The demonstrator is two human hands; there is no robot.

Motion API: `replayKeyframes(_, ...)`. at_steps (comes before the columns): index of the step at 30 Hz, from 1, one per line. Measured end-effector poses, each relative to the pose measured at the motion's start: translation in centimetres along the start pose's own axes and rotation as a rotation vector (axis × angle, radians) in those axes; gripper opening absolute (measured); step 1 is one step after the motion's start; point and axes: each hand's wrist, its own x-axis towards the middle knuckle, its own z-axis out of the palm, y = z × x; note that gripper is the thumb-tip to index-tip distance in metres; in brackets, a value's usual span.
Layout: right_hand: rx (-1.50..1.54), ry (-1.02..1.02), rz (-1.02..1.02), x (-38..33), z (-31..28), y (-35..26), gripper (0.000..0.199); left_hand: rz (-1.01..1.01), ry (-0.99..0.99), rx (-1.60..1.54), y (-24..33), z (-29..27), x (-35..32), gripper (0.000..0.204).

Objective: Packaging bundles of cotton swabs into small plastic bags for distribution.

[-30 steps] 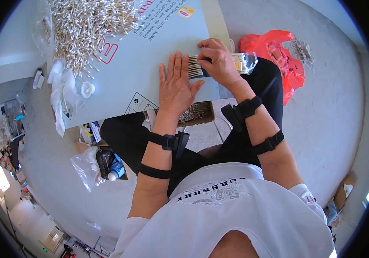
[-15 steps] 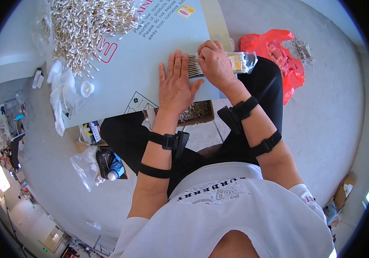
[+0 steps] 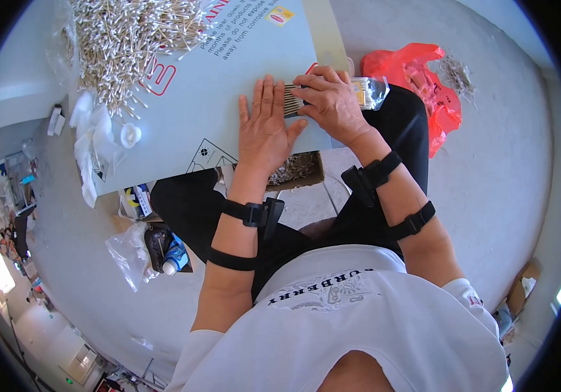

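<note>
My left hand [image 3: 265, 127] lies flat on the grey-blue board [image 3: 186, 121], its fingers outstretched and its palm down. Just right of these fingers are the exposed ends of a row of cotton swabs [image 3: 291, 103]. They belong to a clear plastic bag of cotton swabs [image 3: 375, 93], which reaches past the board's right edge toward my knee. My right hand [image 3: 336, 108] rests over the middle of this bag, with bent fingers closed on it. That hand hides most of the bag's yellow label.
A big heap of loose cotton swabs [image 3: 130, 46] covers the far left. Nearer are crumpled white plastic [image 3: 83, 134] and a white round piece [image 3: 131, 135]. A red plastic bag [image 3: 449, 124] lies on the floor at right. An open cardboard box [image 3: 320, 173] sits under the board.
My right hand's fingers have loosened from a tight fist and spread out lower over the bag of swabs. My left hand stays flat in nearly the same place.
</note>
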Motion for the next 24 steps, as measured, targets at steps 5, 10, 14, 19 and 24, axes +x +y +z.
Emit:
replayKeyframes(5, -0.112, 0.244, 0.020, -0.9, -0.7, 1.8, 0.042, -0.008, -0.035, 0.021, 0.1, -0.1, -0.1, 0.078)
replayKeyframes(10, -0.219, 0.261, 0.383, -4.2, -0.6, 6.3, 0.045, 0.010, -0.011, 0.014, 0.6, 0.2, 0.3, 0.079)
replayKeyframes(14, 0.351, 0.201, 0.411, -5.0, 0.8, 6.6, 0.046, 0.022, -0.006, 0.012, 1.8, 0.7, 1.0, 0.080)
replayKeyframes(19, 0.373, 0.209, 0.430, -5.1, 1.2, 6.4, 0.044, 0.040, 0.002, -0.002, 2.8, 1.1, 1.4, 0.080)
replayKeyframes(24, 0.417, 0.230, 0.416, -5.2, 1.6, 6.7, 0.045, 0.051, 0.018, -0.024, 3.5, 1.3, 1.6, 0.081)
